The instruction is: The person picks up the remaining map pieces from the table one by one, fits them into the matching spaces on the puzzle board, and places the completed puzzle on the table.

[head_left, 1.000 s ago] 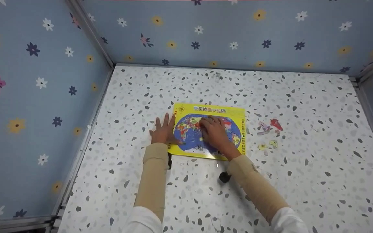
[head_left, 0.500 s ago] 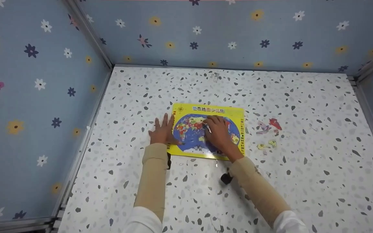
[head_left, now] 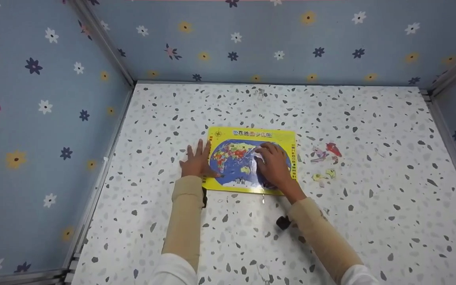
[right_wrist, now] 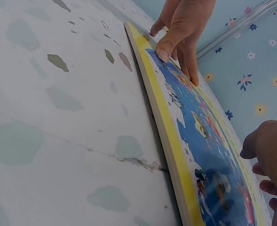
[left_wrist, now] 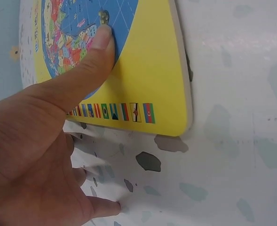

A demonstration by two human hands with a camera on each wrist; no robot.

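Note:
A yellow-bordered world map puzzle board [head_left: 232, 174] lies flat on the speckled table. My left hand [head_left: 194, 164] is at its left edge, fingers spread on the tabletop. In the left wrist view, the thumb [left_wrist: 84, 66] presses on the board's face, over the blue sea near a small olive-coloured patch. My right hand [head_left: 277, 166] is over the right part of the map, fingers loosely bent with nothing between them, hiding that side. In the right wrist view this right hand [right_wrist: 272, 155] appears slightly above the board's surface.
Right of the board lie several loose puzzle pieces: a red piece [head_left: 333, 149], a pinkish piece [head_left: 319, 153] and yellow pieces [head_left: 331, 173]. Flower-patterned blue panels [head_left: 232, 39] enclose the table at the back and sides. A black object [head_left: 283, 222] sits by the right cuff.
My right hand has slid to the right across the map, uncovering its middle. The left hand stays on the left edge. The whole head view has shifted slightly.

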